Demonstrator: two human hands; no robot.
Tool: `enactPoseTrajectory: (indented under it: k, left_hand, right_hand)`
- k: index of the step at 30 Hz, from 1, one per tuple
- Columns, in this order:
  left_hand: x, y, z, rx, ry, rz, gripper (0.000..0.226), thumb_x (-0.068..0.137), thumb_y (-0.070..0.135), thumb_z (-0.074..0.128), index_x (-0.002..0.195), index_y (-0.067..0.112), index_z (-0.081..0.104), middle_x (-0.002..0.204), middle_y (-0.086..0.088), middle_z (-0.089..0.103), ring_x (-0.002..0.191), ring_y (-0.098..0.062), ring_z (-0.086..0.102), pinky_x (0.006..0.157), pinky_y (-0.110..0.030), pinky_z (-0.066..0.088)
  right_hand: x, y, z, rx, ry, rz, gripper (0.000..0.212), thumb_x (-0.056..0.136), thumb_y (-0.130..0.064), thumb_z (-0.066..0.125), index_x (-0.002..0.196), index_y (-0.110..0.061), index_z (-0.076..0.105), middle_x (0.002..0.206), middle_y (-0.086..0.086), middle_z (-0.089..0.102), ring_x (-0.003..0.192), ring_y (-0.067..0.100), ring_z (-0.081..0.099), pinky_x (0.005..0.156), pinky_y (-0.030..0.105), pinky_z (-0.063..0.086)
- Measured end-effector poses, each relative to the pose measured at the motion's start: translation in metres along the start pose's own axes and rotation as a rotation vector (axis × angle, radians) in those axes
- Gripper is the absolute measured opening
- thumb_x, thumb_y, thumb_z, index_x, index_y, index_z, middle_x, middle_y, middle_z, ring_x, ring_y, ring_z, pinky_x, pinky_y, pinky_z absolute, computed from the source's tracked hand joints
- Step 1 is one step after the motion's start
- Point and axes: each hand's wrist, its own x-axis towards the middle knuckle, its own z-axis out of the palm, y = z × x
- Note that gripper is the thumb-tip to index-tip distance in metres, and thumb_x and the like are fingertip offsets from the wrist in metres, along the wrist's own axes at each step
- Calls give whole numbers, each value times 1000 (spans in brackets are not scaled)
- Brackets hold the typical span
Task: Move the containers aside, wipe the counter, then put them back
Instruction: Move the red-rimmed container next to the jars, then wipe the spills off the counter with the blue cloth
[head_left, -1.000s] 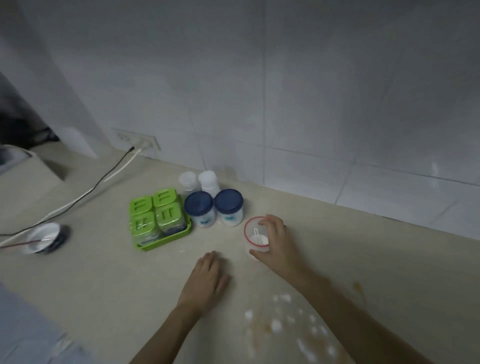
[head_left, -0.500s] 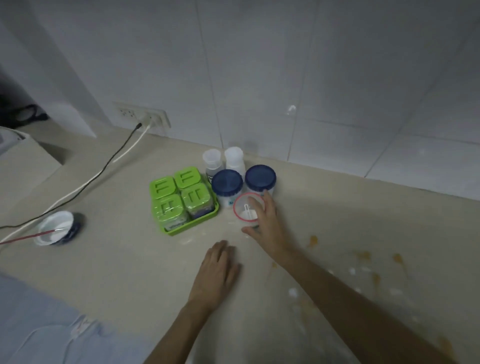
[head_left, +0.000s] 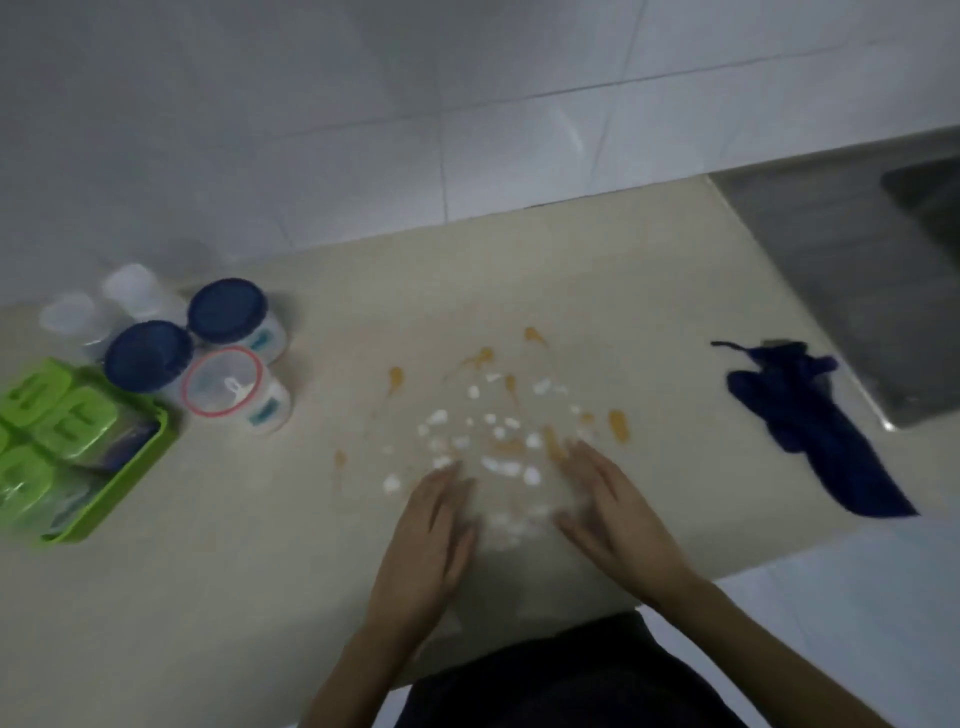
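Note:
The containers stand grouped at the left of the beige counter (head_left: 649, 270): a green tray of green-lidded boxes (head_left: 67, 447), two blue-lidded jars (head_left: 148, 356) (head_left: 228, 312), a clear jar with a red rim (head_left: 228, 387) and two white-capped bottles (head_left: 130, 286). In the middle of the counter is a spill of orange drops and white bits (head_left: 493, 415). My left hand (head_left: 431, 530) and my right hand (head_left: 608, 504) lie flat and empty at the near edge of that spill. A dark blue cloth (head_left: 810, 415) lies crumpled to the right, apart from both hands.
A white tiled wall runs behind the counter. A steel sink (head_left: 857, 270) begins at the counter's right end, just past the cloth. The counter's front edge is close under my wrists.
My right hand has let go of the red-rimmed jar, which now stands by the blue-lidded jars. Both hands have come back to the spill, and my view has swung right to the cloth and sink.

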Motion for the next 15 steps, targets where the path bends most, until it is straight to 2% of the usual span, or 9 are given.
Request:
enactPoseTrajectory:
  k: [3,5,8,11,15]
  left_hand:
    - [27,41,35,44,-101,140,50,97,37,40,143,17,39,152,-2,34,142,-15,24,118,-27,13]
    - [46,67,56,59,-148,218,49,98,37,39,142,16,40,153,-2,33,142,-19,27,117,-32,19]
    - [76,109,87,73,-165,253,49,99,39,34,142,16,40,153,-3,33,141,-20,28,114,-37,25]
    - [106,157,116,86,-161,301,49,99,39,34,140,14,42,150,-4,38,139,-17,29,115,-34,22]
    - [140,201,148,153,-161,339,47,97,36,41,137,12,46,148,-5,40,136,-17,30,117,-29,15]
  right_hand:
    - [-44,37,-18,46,64,129,61,91,-52,46,144,-25,30,153,-4,27,140,7,27,115,26,26]
    - [-62,59,-28,55,86,178,61,91,-51,46,144,-25,30,153,-4,26,140,7,27,116,28,26]
    - [-71,96,-50,33,134,197,61,91,-51,46,143,-24,30,153,-1,29,138,10,31,115,34,31]
    - [-79,141,-78,11,129,201,61,92,-51,44,144,-24,26,154,1,27,140,12,28,115,38,31]
    - [-77,200,-116,-93,194,187,63,90,-42,52,143,-14,32,154,11,25,142,24,26,113,50,30]
